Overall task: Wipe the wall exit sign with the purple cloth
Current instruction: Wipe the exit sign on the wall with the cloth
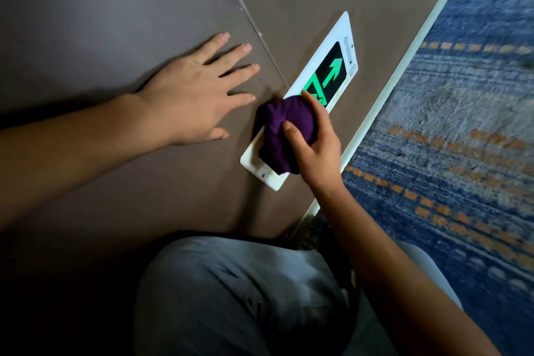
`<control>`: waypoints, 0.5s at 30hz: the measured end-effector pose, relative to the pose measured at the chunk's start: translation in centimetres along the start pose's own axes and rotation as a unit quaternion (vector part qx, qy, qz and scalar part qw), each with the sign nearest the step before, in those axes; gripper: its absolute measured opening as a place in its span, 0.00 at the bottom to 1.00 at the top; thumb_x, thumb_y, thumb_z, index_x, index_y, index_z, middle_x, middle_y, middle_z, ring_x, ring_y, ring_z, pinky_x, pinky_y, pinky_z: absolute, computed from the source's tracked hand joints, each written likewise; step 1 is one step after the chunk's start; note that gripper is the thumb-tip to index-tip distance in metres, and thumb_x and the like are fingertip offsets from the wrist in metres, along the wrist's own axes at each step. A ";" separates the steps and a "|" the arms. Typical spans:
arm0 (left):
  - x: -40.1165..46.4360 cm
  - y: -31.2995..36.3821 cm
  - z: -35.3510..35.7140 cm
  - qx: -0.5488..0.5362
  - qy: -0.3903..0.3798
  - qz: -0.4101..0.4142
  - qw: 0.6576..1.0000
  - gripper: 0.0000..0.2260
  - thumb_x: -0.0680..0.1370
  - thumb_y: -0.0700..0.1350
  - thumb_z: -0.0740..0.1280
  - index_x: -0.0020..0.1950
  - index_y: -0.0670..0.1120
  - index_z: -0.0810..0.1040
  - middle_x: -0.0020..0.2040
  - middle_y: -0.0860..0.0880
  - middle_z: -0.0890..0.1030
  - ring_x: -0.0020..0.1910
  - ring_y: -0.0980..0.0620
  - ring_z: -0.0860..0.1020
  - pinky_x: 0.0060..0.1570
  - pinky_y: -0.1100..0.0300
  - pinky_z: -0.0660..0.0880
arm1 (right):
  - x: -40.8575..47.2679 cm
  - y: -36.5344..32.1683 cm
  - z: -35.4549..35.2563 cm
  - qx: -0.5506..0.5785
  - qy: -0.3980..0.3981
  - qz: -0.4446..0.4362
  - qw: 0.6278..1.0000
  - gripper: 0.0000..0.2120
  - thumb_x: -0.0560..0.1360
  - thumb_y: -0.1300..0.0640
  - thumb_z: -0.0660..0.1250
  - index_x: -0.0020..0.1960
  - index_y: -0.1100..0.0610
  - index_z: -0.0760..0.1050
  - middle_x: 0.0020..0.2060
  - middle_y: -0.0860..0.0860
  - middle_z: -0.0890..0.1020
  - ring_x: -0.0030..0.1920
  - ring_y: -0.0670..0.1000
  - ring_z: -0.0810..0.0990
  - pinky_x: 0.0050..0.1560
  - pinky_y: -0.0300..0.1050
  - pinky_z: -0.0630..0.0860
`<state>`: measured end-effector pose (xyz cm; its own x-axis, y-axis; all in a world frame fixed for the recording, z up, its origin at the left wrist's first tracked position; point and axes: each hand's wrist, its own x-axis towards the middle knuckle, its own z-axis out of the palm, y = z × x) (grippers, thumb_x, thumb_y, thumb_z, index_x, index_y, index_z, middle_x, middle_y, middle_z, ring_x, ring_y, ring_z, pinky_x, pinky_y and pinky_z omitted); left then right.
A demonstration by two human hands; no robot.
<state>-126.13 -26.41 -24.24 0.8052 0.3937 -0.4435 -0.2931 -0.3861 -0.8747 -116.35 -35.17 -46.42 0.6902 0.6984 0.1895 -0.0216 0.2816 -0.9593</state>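
Exit sign low on wall, purple cloth pressed to it.

The right hand is clamped around a bunched purple cloth, which is held against the lower half of the white-framed exit sign; a green arrow on black is left uncovered above the cloth. The left hand is laid flat on the brown wall, fingers spread apart, empty, just beside the sign. A pale baseboard is seen along the wall's foot, meeting a blue-and-orange carpet. A knee in grey trousers is seen below.
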 end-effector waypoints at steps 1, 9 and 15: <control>-0.1 0.0 0.0 0.000 0.004 -0.001 1.000 0.36 0.78 0.71 0.52 0.83 0.56 0.53 0.85 0.43 0.46 0.83 0.36 0.43 0.80 0.36 0.45 | 0.1 -0.1 0.3 -0.007 -0.006 -0.002 1.000 0.27 0.79 0.55 0.72 0.76 0.50 0.71 0.71 0.48 0.78 0.70 0.49 0.77 0.72 0.53 0.73; 0.0 0.0 0.3 0.000 0.020 0.001 1.000 0.37 0.77 0.71 0.54 0.82 0.56 0.56 0.85 0.42 0.49 0.83 0.36 0.46 0.80 0.36 0.46 | -5.4 2.4 2.1 -0.067 -0.101 -0.051 0.991 0.25 0.76 0.53 0.71 0.73 0.48 0.75 0.62 0.53 0.78 0.63 0.52 0.79 0.65 0.44 0.74; 0.0 0.0 0.5 -0.002 0.036 -0.001 0.999 0.37 0.77 0.72 0.55 0.82 0.56 0.58 0.85 0.42 0.51 0.83 0.36 0.47 0.80 0.36 0.47 | -7.3 4.7 0.7 -0.158 -0.154 -0.046 0.974 0.27 0.75 0.59 0.74 0.72 0.46 0.77 0.63 0.53 0.77 0.63 0.55 0.79 0.63 0.54 0.78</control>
<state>-126.39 -25.99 -24.37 0.8407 0.3329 -0.4271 -0.2904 -0.3885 -0.8745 -122.04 -38.49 -52.20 0.4284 0.8578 0.2840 0.2875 0.1686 -0.9428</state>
